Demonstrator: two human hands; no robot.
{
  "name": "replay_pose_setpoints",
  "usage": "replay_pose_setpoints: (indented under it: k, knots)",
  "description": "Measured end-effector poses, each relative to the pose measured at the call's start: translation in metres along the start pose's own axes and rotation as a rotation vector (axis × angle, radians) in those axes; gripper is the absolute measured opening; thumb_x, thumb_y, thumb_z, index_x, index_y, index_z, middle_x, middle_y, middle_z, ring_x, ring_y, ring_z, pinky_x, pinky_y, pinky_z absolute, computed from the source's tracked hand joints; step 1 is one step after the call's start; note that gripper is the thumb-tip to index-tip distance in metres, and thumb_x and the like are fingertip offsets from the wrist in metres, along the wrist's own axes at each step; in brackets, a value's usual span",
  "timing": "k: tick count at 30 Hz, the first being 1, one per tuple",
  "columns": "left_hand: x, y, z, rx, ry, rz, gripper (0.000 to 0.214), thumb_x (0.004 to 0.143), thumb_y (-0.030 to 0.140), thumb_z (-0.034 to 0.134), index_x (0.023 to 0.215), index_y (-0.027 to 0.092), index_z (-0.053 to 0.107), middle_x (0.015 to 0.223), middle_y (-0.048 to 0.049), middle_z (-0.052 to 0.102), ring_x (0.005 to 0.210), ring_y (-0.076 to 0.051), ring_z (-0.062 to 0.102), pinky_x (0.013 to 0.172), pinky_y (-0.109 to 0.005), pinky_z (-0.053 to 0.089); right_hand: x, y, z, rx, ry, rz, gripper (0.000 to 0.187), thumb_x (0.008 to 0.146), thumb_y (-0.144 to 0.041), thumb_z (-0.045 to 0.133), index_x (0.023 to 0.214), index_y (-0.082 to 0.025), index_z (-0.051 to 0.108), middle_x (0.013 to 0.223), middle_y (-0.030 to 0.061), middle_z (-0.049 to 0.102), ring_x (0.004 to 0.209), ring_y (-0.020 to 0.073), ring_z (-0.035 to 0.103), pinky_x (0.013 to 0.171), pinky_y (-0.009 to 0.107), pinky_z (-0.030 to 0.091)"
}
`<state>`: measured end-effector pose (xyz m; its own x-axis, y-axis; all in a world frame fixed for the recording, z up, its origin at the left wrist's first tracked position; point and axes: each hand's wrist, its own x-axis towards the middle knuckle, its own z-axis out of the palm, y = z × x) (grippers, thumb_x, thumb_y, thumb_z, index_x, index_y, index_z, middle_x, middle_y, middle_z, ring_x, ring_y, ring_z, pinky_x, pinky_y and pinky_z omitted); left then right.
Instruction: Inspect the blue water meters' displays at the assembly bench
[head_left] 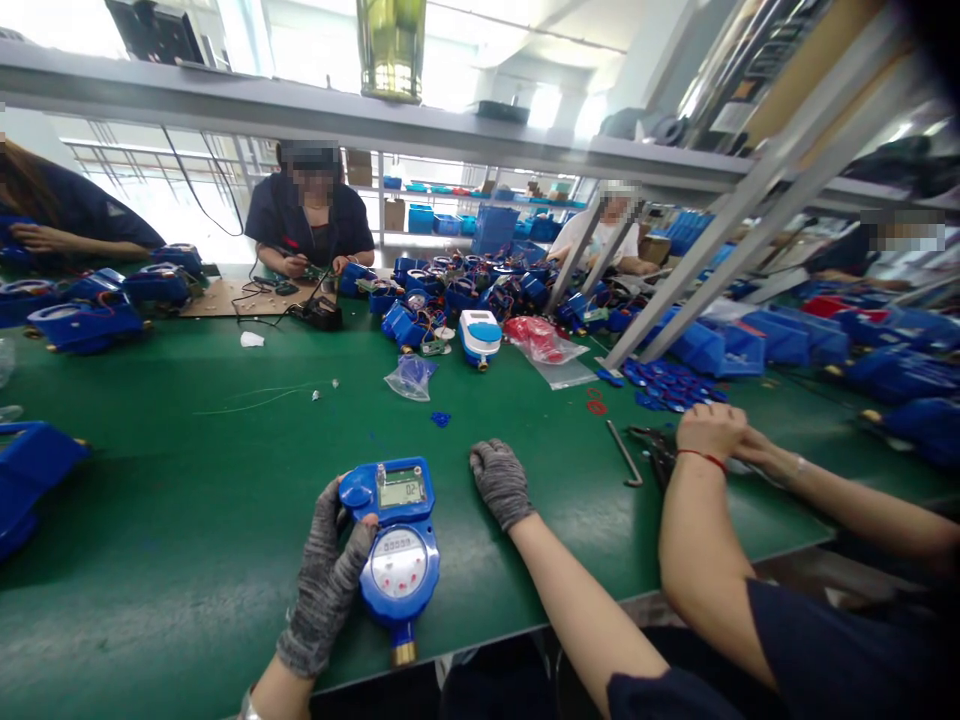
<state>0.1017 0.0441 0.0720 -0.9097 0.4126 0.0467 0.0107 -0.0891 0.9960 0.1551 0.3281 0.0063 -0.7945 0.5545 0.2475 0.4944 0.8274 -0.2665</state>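
A blue water meter (399, 545) with a small grey display and a round white dial lies on the green table (187, 520) near its front edge, brass end toward me. My gloved left hand (328, 580) is wrapped around its left side, thumb on the blue cap beside the display. Just right of the meter, my gloved right hand (499, 481) rests on the table with its fingers curled under; whatever is inside them is hidden.
A co-worker's bare arms (705, 520) reach in from the right, near a bent metal key (624, 455) and dark pliers (660, 450). Plastic bags (411, 378), a white-and-blue meter (480, 338) and piles of blue meters (465, 290) lie further back. Slanted metal struts (720, 230) stand right. Other people sit opposite.
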Motion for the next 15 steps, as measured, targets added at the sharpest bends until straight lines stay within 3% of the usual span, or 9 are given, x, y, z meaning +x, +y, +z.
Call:
replay_pose_setpoints:
  k: [4,7,9,12,15]
  knots:
    - [0.000,0.001,-0.001,-0.020,-0.007,-0.019,0.055,0.087,0.043,0.067,0.135,0.034,0.042,0.136,-0.0048,0.052,0.123,-0.027,0.051,0.104,-0.038,0.041,0.005,-0.006,-0.012,0.073,-0.009,0.035,0.022,0.090,-0.022,0.048,0.093,-0.015,0.068,0.099,0.0112,0.067,0.093,0.0196,0.058,0.090,0.030,0.042]
    - [0.000,0.000,-0.001,-0.023,-0.003,-0.020,0.057,0.086,0.042,0.067,0.136,0.033,0.042,0.136,-0.0060,0.052,0.122,-0.028,0.051,0.104,-0.040,0.041,-0.003,-0.021,-0.039,0.265,0.023,0.011,0.019,0.089,-0.025,0.050,0.090,-0.016,0.067,0.093,0.0085,0.067,0.085,0.0180,0.058,0.084,0.030,0.044]
    - [0.000,0.000,-0.001,-0.023,-0.004,-0.011,0.056,0.086,0.043,0.068,0.135,0.032,0.043,0.136,-0.0058,0.051,0.124,-0.028,0.050,0.105,-0.038,0.041,-0.019,-0.039,-0.066,0.424,0.026,-0.085,0.018,0.089,-0.027,0.051,0.089,-0.018,0.066,0.091,0.0067,0.066,0.083,0.0175,0.058,0.082,0.030,0.045]
    - [0.000,0.001,0.001,-0.027,-0.007,-0.004,0.056,0.086,0.043,0.067,0.135,0.031,0.043,0.135,-0.0052,0.053,0.122,-0.027,0.051,0.104,-0.037,0.041,-0.051,-0.067,-0.104,0.559,-0.074,-0.255,0.018,0.091,-0.032,0.052,0.090,-0.022,0.067,0.089,0.0056,0.065,0.084,0.0191,0.058,0.082,0.033,0.046]
    - [0.000,0.001,0.002,-0.028,0.005,-0.006,0.053,0.087,0.042,0.066,0.134,0.031,0.043,0.135,-0.0040,0.052,0.122,-0.025,0.051,0.103,-0.034,0.042,-0.078,-0.087,-0.118,0.565,-0.164,-0.287,0.019,0.091,-0.035,0.052,0.093,-0.026,0.068,0.093,0.0073,0.065,0.091,0.0237,0.057,0.089,0.041,0.044]
